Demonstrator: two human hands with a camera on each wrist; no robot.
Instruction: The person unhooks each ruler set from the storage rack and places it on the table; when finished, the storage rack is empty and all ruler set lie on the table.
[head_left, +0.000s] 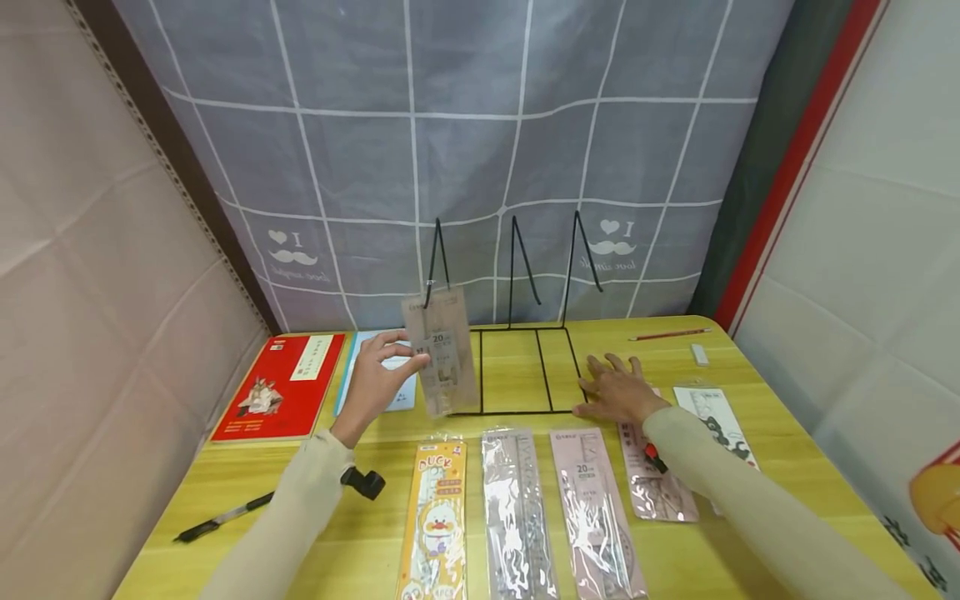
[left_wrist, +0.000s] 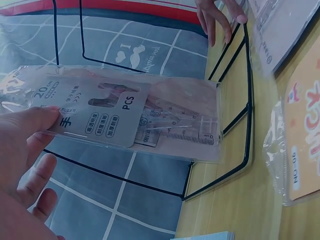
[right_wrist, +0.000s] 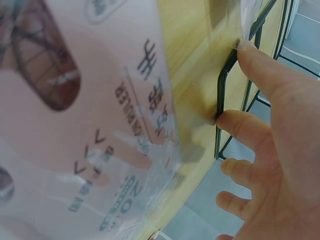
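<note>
A black wire display rack (head_left: 517, 412) with three hooks stands at the back of the table. A pink packaged ruler set (head_left: 459, 367) is upright at its left hook (head_left: 432, 258); in the left wrist view, clear rulers show through the packet. My left hand (head_left: 375, 383) pinches that packet's left edge, thumb on the printed front and the other fingers partly hidden. My right hand (head_left: 618, 390) rests at the rack's right front corner, fingers spread. In the right wrist view, thumb and forefinger of the right hand (right_wrist: 280, 135) touch the wire.
In front lie a yellow duck ruler packet (head_left: 435, 525), a clear one (head_left: 517, 517) and a pink one (head_left: 596, 517). A pink packet (head_left: 660, 492) and a white packet (head_left: 708, 408) lie by the right arm. Around are a red book (head_left: 281, 387), pen (head_left: 225, 518), pencil (head_left: 670, 335) and eraser (head_left: 699, 355).
</note>
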